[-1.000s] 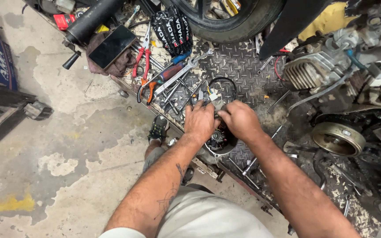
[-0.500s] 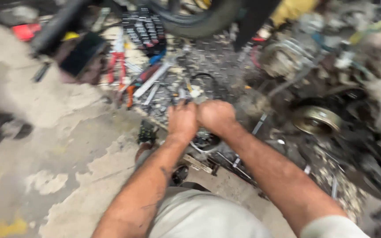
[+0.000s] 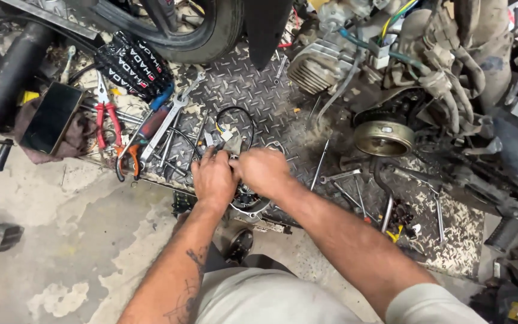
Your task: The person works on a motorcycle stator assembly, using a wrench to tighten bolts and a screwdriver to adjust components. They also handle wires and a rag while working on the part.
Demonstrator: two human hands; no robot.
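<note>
Both my hands meet over a round metal engine part (image 3: 248,204) lying at the near edge of a steel checker plate (image 3: 259,102). My left hand (image 3: 213,177) grips something small on top of the part, fingers curled. My right hand (image 3: 263,171) is closed right beside it, fingers pinched on the same spot. What the fingers hold is hidden under them. A thin black cable loop (image 3: 235,120) lies just beyond the hands.
Red-handled pliers (image 3: 104,114), orange-handled pliers (image 3: 128,161), wrenches (image 3: 166,123) and screwdrivers lie left on the plate. A tyre (image 3: 205,36) stands behind. An engine with a round pulley (image 3: 384,137) sits at right. A black phone-like slab (image 3: 51,117) lies far left on cracked concrete (image 3: 61,240).
The view has swung and steadied. Both hands stay together on the round part, shifted slightly; nothing was picked up or put down.
</note>
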